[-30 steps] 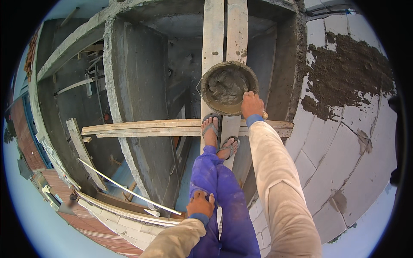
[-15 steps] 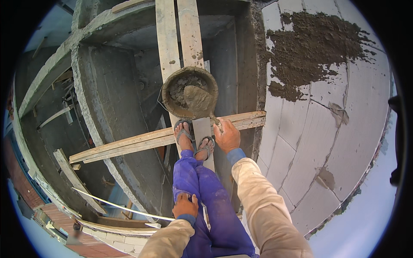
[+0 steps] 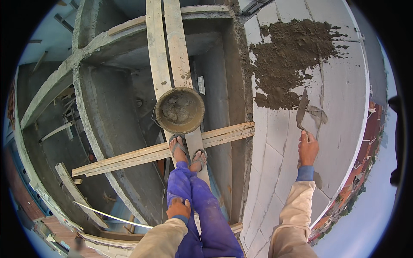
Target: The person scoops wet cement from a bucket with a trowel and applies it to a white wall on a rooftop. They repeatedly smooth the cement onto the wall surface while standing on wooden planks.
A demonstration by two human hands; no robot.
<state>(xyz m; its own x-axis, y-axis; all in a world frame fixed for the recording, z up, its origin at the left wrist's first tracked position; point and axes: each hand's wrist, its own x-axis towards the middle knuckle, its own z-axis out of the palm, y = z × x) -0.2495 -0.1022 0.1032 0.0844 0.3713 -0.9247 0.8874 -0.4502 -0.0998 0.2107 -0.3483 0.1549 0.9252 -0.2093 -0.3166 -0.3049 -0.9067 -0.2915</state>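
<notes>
While right hand grips trowel well in from wall's left edge, overreaching could mean falling off planks; left hand grip unclear.

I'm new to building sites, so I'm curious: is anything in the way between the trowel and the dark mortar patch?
Nothing visible: the trowel in the right hand appears at the lower edge of the mortar patch. Whether they touch, I cannot tell.
</notes>
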